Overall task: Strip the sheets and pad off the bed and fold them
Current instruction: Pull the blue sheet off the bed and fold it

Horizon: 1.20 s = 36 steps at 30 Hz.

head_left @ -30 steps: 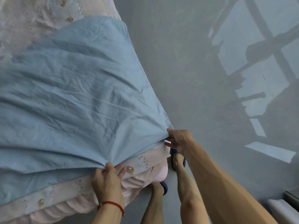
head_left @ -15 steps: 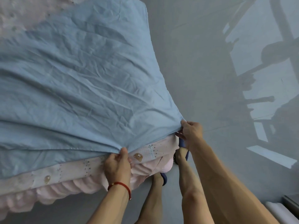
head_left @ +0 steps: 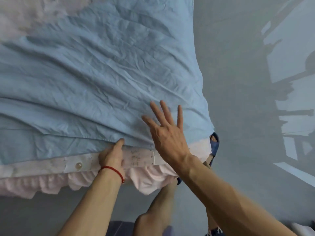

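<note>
A wrinkled light blue sheet (head_left: 102, 74) covers most of the bed, its near edge lying along the bed's front side. Under it shows a white patterned pad or cover (head_left: 139, 156) with a button, and below that a pink ruffled skirt (head_left: 51, 183). My left hand (head_left: 111, 155), with a red string on the wrist, grips the blue sheet's near edge, thumb on top. My right hand (head_left: 167, 132) hovers with fingers spread straight over the sheet near the bed's right corner, holding nothing.
Grey floor (head_left: 247, 116) runs along the bed's right side, with window shadows and light patches at the far right. My legs and a blue slipper (head_left: 214, 145) stand at the bed's corner. A pink cover (head_left: 25, 16) shows at the top left.
My right hand has let go of the sheet's corner and moved left over the sheet, fingers spread. My left hand still grips the edge. The view has shifted over the bed.
</note>
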Tool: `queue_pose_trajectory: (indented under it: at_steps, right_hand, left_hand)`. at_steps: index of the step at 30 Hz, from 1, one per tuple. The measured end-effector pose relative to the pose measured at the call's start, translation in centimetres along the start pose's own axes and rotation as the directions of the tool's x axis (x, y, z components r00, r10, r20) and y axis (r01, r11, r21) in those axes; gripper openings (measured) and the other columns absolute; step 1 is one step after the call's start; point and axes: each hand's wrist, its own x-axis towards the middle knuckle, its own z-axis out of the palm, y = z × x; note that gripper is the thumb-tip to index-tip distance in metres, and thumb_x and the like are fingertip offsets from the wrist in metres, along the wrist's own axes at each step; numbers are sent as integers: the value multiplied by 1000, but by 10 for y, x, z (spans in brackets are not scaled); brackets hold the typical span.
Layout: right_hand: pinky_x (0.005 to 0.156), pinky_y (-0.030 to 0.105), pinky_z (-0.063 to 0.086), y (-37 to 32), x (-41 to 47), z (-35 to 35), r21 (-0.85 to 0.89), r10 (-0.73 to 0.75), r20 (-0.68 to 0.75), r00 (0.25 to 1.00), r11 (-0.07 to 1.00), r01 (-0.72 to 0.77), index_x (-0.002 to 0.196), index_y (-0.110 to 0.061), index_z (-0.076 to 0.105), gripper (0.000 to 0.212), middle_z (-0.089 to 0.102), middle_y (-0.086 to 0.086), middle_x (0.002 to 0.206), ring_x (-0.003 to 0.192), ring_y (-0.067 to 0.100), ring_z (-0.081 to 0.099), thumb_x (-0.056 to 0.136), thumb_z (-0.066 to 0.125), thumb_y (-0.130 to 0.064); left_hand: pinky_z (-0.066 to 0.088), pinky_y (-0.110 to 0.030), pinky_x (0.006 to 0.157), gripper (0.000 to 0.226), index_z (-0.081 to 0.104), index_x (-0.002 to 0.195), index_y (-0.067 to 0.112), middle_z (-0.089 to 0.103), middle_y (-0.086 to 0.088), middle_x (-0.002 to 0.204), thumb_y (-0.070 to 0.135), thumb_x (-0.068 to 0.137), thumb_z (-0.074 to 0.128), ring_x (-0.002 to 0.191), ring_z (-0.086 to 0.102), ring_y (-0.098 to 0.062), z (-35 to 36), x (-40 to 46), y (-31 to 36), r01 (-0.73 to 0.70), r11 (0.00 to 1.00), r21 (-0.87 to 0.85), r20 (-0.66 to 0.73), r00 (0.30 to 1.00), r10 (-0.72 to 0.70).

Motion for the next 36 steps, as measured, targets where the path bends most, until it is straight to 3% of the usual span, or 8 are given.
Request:
queue_pose_trajectory:
  at_steps: [3,7,12,17,28,32,34,36]
  right_hand:
    - [120,68,1,-39,18,18,35,30,165,986,999,-37,157,-33,32,68,9,4,171,157,34,-4,97,61,-19]
    - [119,68,-8,-60,35,49,83,237,190,953,963,-256,158,-37,25,52,12,-1,170,157,30,-7,107,35,-41]
    - [117,65,-18,-52,26,92,-156,265,157,951,958,-241,161,-40,3,63,-11,-5,170,154,25,-23,103,24,-51]
    - [117,64,-16,-56,34,114,-227,367,96,925,913,-339,161,-40,6,69,-9,-4,170,154,23,-22,95,27,-47]
    - [118,70,-6,-65,38,119,-356,380,11,925,866,-351,161,-32,20,71,6,1,170,157,27,-8,92,29,-47]
    - [119,66,-11,-100,39,101,-184,535,-8,845,830,-527,156,-33,26,66,10,-2,169,157,24,-8,92,36,-44]
    - [122,59,7,-148,46,89,18,555,-154,817,829,-560,143,-25,49,49,36,5,160,153,30,19,95,55,-34]
    - [104,44,41,-215,52,83,252,571,-266,776,819,-516,119,-23,67,29,67,0,124,121,23,57,90,67,-22]
  left_hand:
    - [46,-46,103,42,73,97,26,63,-16,121,61,75,72,115,56,-40,-43,32,15,-132,933,334,-145,971,190]
    - [29,-66,110,64,30,144,53,7,-15,162,64,88,59,142,19,-50,-103,88,33,-270,783,560,-115,911,396]
    - [14,-78,109,78,-24,140,68,-35,-1,160,82,86,32,148,-14,-52,-127,161,12,-388,457,801,284,917,282]
    - [6,-82,106,82,-39,135,61,-52,-7,149,86,83,20,143,-27,-54,-113,174,6,-368,446,816,284,927,245]
    - [4,-84,103,82,-45,133,55,-60,-16,139,85,85,16,137,-33,-59,-114,187,12,-419,458,784,352,908,228]
    - [10,-81,108,97,-44,135,53,-47,-19,150,78,88,37,142,-22,-60,-142,174,20,-546,395,739,497,837,228]
    - [22,-73,111,109,-39,139,54,-24,-16,162,57,88,57,147,-4,-55,-172,174,29,-658,401,638,586,752,301]
    - [41,-61,105,105,-16,151,49,10,-9,162,43,84,65,142,30,-41,-206,179,37,-733,397,553,564,679,470]
